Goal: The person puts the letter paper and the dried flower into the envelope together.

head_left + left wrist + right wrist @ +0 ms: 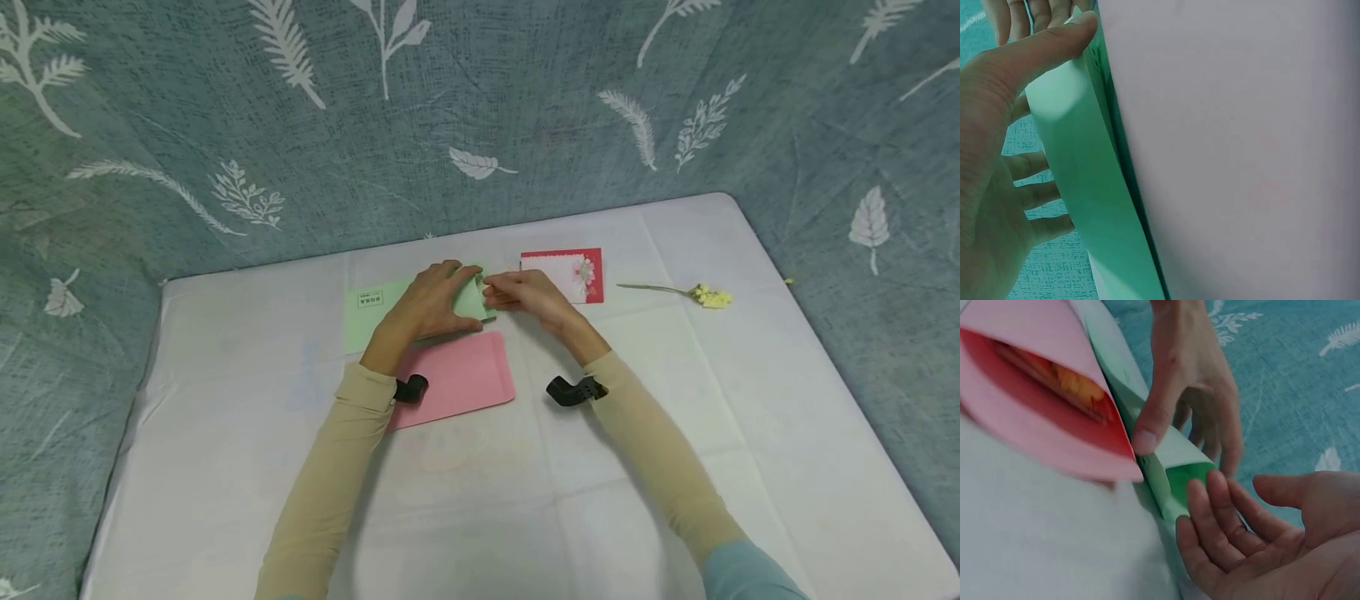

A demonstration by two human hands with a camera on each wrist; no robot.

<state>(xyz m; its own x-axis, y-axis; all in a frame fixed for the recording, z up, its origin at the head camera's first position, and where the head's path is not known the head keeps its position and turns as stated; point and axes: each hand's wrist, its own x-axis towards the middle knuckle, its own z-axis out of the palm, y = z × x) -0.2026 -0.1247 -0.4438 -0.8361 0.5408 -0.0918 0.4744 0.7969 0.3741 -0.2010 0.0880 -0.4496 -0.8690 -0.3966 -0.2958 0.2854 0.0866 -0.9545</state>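
A light green envelope (358, 327) with a small printed box lies near the back of the table. My left hand (429, 302) spans it near its right end, thumb on the near long edge and fingers at the far one, holding it so its mouth gapes in the right wrist view. My right hand (534, 298) is at that mouth, fingertips right at the green flap, its thumb apart and fingers gently bent. Just in front lies a pink envelope (465, 377), its mouth parted in the right wrist view, with a yellow flower (1079, 384) on a stem inside.
A red-edged white card (553, 277) printed with a flower lies behind my right hand. Farther right is a yellow flower (708, 297) on a thin stem. White cloth (600, 517) covers the table, and a patterned blue-green curtain (525, 108) hangs behind it.
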